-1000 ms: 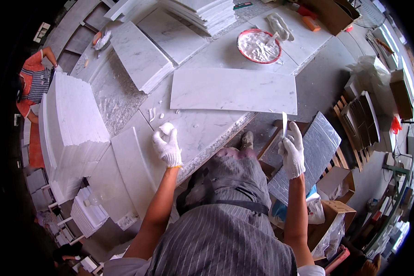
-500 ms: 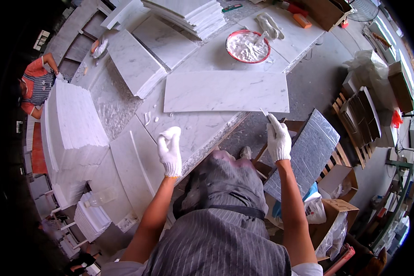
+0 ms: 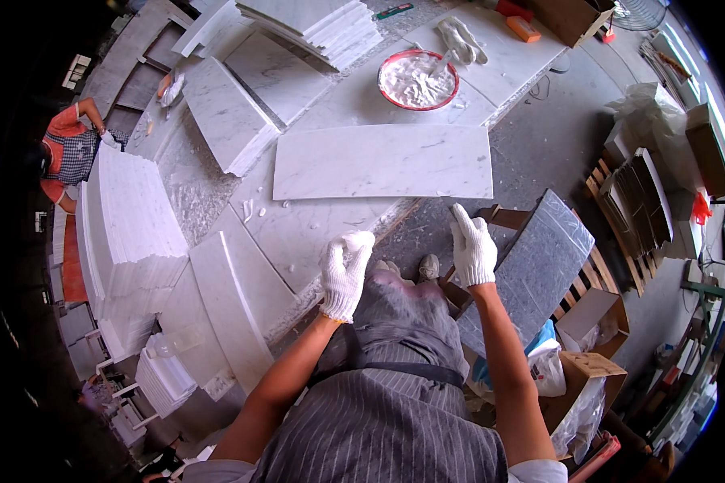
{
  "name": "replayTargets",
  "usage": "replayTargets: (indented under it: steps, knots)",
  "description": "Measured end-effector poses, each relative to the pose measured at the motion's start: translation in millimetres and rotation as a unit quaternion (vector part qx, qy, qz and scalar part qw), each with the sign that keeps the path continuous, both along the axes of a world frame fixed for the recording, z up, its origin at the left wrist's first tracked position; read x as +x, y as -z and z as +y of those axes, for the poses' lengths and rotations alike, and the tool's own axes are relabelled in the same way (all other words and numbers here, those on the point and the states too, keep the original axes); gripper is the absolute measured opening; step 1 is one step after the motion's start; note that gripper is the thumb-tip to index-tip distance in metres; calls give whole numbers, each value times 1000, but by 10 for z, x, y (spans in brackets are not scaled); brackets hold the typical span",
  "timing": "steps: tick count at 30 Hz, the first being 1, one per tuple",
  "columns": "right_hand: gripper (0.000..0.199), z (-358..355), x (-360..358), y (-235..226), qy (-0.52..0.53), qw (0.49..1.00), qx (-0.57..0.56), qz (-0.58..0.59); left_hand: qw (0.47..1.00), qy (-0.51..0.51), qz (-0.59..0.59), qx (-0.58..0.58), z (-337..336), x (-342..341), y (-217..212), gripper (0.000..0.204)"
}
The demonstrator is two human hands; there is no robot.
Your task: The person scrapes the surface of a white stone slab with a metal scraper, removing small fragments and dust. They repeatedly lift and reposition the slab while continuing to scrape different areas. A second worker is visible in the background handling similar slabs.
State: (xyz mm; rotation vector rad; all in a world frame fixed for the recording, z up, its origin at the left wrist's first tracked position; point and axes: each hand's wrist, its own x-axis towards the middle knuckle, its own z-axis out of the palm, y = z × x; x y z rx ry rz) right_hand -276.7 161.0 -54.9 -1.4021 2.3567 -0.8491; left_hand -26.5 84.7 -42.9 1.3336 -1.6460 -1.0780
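Note:
White knitted gloves cover both of my hands. My left hand [image 3: 345, 274] is closed in front of the bench edge, its thumb and fingertips on a white lump [image 3: 357, 240] that looks like paste. At the right, just short of the slab's near edge, my right hand [image 3: 473, 248] has its fingers pressed together; what they hold is too small to make out. A rectangular white marble slab [image 3: 383, 161] with grey veins lies across the bench, its right end jutting past the edge. Behind it stands a red-rimmed bowl [image 3: 418, 80] of thick white paste with a handled tool in it.
Tall stacks of marble tiles [image 3: 133, 217] stand on the left, more tiles [image 3: 310, 28] at the back. A dark grey slab [image 3: 532, 270] leans at my right beside a pallet and cardboard boxes [image 3: 588, 378]. Loose gloves [image 3: 461, 40] lie beyond the bowl. A co-worker [image 3: 76, 145] is at far left.
My left hand has moved right and nearer my body with the white lump. My right hand has shifted slightly left; the thin pale tip at its fingers no longer shows clearly. The view has turned slightly.

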Motion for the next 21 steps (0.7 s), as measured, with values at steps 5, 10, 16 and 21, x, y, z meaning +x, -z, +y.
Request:
replayTargets:
  steps: [5,10,16,21]
  knots:
    - [36,-122,-97,-48,-22,1000,-3,4,997,42,56,-17,-30,-316,25,28]
    - [36,-43,-122,48,-26,998,56,33,996,77,-43,-1,-193,-585,-89,34]
    - [38,333,-119,81,22,998,-35,-42,963,138,-157,-171,-404,-728,-35,41]
    - [37,490,-64,28,95,987,-66,-113,885,158,-336,-282,-489,-876,-70,43]
